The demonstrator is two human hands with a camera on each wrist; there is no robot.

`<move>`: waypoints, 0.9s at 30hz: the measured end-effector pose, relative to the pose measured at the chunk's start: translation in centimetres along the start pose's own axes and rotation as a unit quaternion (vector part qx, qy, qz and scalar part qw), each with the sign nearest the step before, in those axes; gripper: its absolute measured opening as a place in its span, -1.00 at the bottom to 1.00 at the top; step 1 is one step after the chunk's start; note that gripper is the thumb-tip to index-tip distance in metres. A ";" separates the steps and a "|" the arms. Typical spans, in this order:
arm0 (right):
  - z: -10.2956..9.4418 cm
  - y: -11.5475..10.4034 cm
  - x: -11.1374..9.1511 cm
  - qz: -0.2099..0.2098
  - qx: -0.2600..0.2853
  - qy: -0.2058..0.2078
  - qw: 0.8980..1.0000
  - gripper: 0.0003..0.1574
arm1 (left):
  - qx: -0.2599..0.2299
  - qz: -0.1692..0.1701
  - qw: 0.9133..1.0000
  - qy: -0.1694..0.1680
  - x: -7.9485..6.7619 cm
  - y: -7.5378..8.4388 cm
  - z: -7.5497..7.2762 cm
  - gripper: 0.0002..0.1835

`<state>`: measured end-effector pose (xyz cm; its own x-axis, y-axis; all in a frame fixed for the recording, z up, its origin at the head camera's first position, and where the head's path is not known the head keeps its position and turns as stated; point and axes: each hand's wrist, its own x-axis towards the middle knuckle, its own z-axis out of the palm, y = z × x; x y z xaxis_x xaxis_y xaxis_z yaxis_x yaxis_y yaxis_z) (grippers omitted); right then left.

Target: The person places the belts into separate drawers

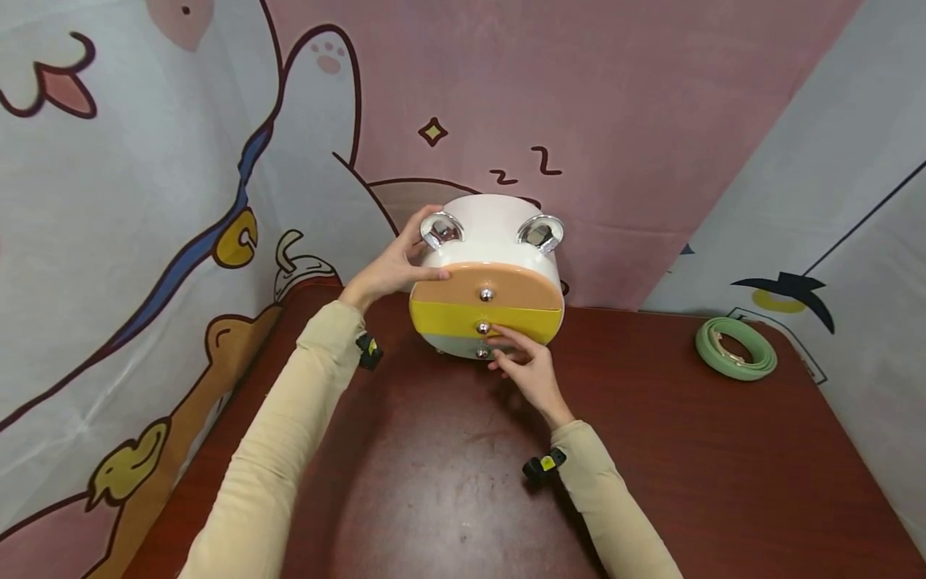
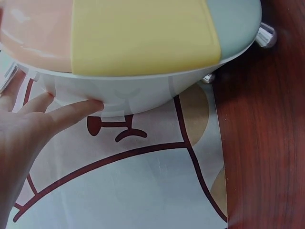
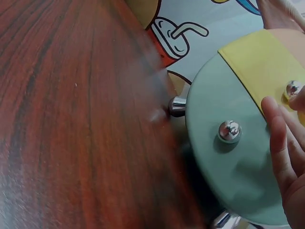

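Note:
A small white drawer cabinet point(image 1: 488, 213) with two chrome ear-shaped pieces on top stands at the table's back. Its front has an orange drawer point(image 1: 448, 293), a yellow drawer point(image 1: 441, 318) and a pale green drawer point(image 3: 209, 95), each with a silver knob. The yellow front sits slightly proud of its neighbours. My left hand point(image 1: 394, 261) rests on the cabinet's left side, thumb at the orange front's edge, fingers stretched along the white wall. One fingertip of my right hand point(image 1: 531, 374) is right at the yellow drawer's knob point(image 3: 293, 88); its thumb and other fingers are apart below.
A rolled green belt point(image 1: 755, 354) with a gold-coloured buckle lies at the table's back right. The dark red wooden table point(image 1: 434, 482) reaches a cartoon-printed cloth point(image 1: 615, 161) behind. Short silver feet point(image 3: 177, 106) hold the cabinet up.

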<state>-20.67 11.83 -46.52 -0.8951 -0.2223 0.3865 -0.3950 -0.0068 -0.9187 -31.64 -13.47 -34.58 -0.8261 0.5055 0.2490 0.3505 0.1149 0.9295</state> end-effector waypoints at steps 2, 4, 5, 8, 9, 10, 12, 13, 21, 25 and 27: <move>0.0 0.3 -0.1 0.014 0.001 0.007 1.000 -0.56 | 0.003 0.000 1.000 0.002 0.0 0.0 0.0 0.05; 0.0 0.7 -0.2 0.030 -0.004 0.010 0.999 -0.60 | 0.008 0.001 1.000 0.004 -0.1 0.1 0.1 0.04; 0.0 0.8 -0.3 0.038 -0.008 0.010 0.999 -0.62 | 0.009 0.001 1.000 0.004 -0.1 0.1 0.1 0.04; 0.1 1.2 -0.4 0.061 -0.017 0.010 0.998 -0.64 | 0.008 0.001 1.000 0.004 -0.1 0.1 0.2 0.04; 0.2 1.3 -0.4 0.067 -0.018 0.011 0.997 -0.64 | 0.006 -0.001 1.000 0.003 -0.3 0.4 0.2 0.03; 0.2 1.4 -0.5 0.072 -0.018 0.012 0.997 -0.64 | 0.002 -0.003 1.000 0.001 -0.4 0.8 0.3 0.03; 0.3 1.6 -0.5 0.080 -0.017 0.013 0.997 -0.64 | -0.005 -0.008 1.000 -0.002 -0.6 1.5 0.4 0.02; 0.3 1.6 -0.6 0.084 -0.015 0.013 0.996 -0.64 | -0.008 -0.011 1.000 -0.003 -0.8 1.9 0.5 0.02; 0.5 1.7 -0.7 0.116 -0.041 0.004 0.992 -0.62 | -0.010 -0.019 1.000 -0.006 -1.1 2.7 0.6 0.02; 0.6 1.8 -0.7 0.125 -0.053 -0.005 0.991 -0.61 | -0.009 -0.018 1.000 -0.007 -1.1 2.7 0.6 0.02; 0.5 1.9 -0.7 0.131 -0.046 -0.008 0.990 -0.60 | -0.008 -0.017 1.000 -0.007 -1.1 2.7 0.6 0.01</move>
<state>-20.70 11.45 -48.53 -0.9660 -0.2208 0.1343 -0.1681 0.1424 -0.9754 -29.53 -13.18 -32.52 -0.8315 0.5131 0.2131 0.3150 0.1194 0.9416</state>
